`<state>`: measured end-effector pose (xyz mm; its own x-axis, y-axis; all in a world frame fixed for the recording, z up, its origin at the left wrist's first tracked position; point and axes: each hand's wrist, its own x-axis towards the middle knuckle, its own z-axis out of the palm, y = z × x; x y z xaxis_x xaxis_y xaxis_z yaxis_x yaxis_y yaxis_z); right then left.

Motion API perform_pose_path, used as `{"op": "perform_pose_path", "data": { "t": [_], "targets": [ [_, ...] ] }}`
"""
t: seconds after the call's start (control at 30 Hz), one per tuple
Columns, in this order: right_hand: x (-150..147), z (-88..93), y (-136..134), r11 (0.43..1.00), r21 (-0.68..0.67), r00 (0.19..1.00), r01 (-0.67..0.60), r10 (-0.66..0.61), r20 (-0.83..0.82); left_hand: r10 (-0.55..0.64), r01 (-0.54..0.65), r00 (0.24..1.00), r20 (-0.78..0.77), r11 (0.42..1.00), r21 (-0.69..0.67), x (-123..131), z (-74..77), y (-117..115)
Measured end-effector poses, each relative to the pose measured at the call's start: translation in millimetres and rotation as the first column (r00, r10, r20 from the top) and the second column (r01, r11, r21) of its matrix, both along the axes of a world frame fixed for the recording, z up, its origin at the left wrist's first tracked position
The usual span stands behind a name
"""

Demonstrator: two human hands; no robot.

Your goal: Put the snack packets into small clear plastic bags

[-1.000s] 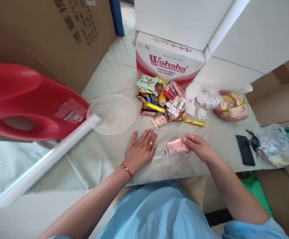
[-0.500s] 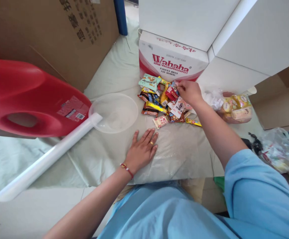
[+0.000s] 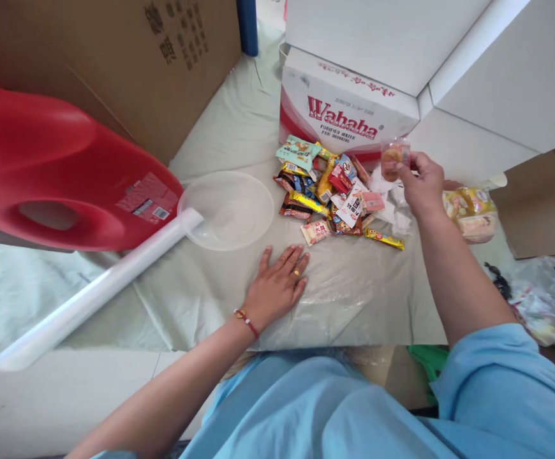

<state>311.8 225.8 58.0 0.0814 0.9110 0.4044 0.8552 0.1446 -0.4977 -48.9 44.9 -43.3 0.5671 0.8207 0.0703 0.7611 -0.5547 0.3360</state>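
My left hand lies flat, fingers spread, on a clear plastic sheet spread over the table; a ring and a red bracelet show on it. My right hand is raised above the right side of a pile of snack packets, pinching a small clear-wrapped orange-brown snack between thumb and fingers. A pink packet lies at the pile's right edge. A clear plastic bowl sits left of the pile.
A red plastic stool lies tipped at the left, with a white roll running beneath it. A Wahaha carton and white boxes stand behind the pile. Bagged buns and a crumpled plastic bag lie to the right.
My right hand carried the pink packet from in front of me to the pile, left it there, then lifted away to the right holding a small wrapped snack. My left hand stayed flat.
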Motion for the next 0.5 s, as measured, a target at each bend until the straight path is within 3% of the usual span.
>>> {"op": "perform_pose_path", "data": {
  "t": [0.1,0.17,0.23,0.37,0.5],
  "targets": [
    [11,-2.3,-24,0.984,-0.017,0.968,-0.176,0.176,0.181,0.001,-0.001,1.0,0.0,1.0,0.001,0,0.1,1],
    [15,-14.7,-32,0.93,-0.161,0.9,-0.329,0.361,0.244,0.003,-0.003,1.0,-0.005,1.0,-0.005,1,0.3,1],
    [15,-29.4,-35,0.871,-0.281,0.854,-0.404,0.469,0.224,0.004,-0.005,1.0,-0.008,1.0,-0.011,1,0.7,0],
    [9,-45.7,-29,0.864,-0.394,0.857,-0.315,0.437,0.274,0.005,-0.006,1.0,-0.009,1.0,-0.014,1,1.2,-1],
    [0,-36.8,-22,0.864,-0.456,0.823,-0.215,0.412,0.392,0.011,-0.011,1.0,-0.015,1.0,-0.008,1,0.6,-1]
  ]
}}
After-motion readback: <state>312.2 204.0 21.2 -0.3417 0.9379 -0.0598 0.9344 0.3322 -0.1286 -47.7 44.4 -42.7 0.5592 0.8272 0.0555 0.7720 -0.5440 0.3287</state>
